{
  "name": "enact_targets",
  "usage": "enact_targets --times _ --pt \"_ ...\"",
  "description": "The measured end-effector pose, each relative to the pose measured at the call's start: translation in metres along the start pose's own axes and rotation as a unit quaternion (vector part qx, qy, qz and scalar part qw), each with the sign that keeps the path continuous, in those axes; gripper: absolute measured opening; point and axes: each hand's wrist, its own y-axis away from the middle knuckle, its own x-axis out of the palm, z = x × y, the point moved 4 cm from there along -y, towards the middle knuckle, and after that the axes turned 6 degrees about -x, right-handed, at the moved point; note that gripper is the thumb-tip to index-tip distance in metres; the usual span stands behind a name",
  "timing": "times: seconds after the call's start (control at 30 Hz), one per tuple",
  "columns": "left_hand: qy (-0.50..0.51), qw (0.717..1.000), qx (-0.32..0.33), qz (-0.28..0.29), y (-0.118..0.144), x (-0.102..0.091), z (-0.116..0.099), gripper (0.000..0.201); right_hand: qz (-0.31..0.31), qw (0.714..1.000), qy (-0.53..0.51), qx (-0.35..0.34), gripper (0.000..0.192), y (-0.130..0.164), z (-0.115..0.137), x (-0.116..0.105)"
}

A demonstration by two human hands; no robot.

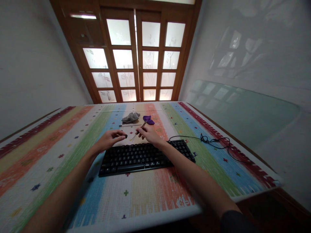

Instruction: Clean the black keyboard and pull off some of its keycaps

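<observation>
A black keyboard (136, 158) lies on the striped tablecloth, just in front of both hands. Above its upper left edge, my left hand (111, 139) pinches a small black keycap (125, 136) between thumb and fingers. My right hand (148, 133) is closed on a slim tool (143, 124) whose thin, pale, wire-like prongs point down and left towards the keycap, a small gap apart from it. The tool's exact kind is hard to make out. My right forearm crosses over the keyboard's right part and hides some keys.
Beyond the hands lie a crumpled grey cloth (131, 117), a purple cloth (148, 120) and a thin dark stick (130, 125). The keyboard's black cable (206, 139) loops across the tablecloth (116, 200) on the right. Walls flank the table; glazed wooden doors (137, 58) stand behind it.
</observation>
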Motion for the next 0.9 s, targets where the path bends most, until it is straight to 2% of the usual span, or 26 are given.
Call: enact_targets --times 0.07,0.13,0.3,0.4,0.53,0.7,0.9 --pt "-0.016 0.999 0.001 -0.032 -0.009 -0.006 0.007 0.040 -0.033 0.999 -0.023 0.023 0.022 -0.001 -0.003 -0.006" --pt "-0.064 0.996 0.028 -0.052 -0.018 -0.009 0.015 0.040 -0.040 0.998 -0.033 0.032 0.023 -0.001 -0.003 -0.009" --pt "-0.187 0.972 0.094 -0.107 -0.042 -0.007 0.041 0.028 0.033 0.999 -0.016 0.010 0.023 0.005 0.004 0.000" --pt "-0.215 0.967 0.093 -0.103 -0.054 -0.001 0.060 0.022 0.088 0.996 0.023 -0.008 0.021 0.012 0.009 0.007" --pt "-0.232 0.966 0.075 -0.086 -0.064 0.004 0.077 0.020 0.129 0.989 0.066 -0.020 0.020 0.021 0.014 0.011" --pt "-0.249 0.964 0.064 -0.073 -0.070 0.009 0.089 0.023 0.132 0.981 0.134 -0.057 0.019 0.027 0.020 0.010" --pt "-0.250 0.963 0.056 -0.084 -0.069 0.012 0.093 0.029 0.130 0.979 0.139 -0.068 0.018 0.028 0.017 0.010"
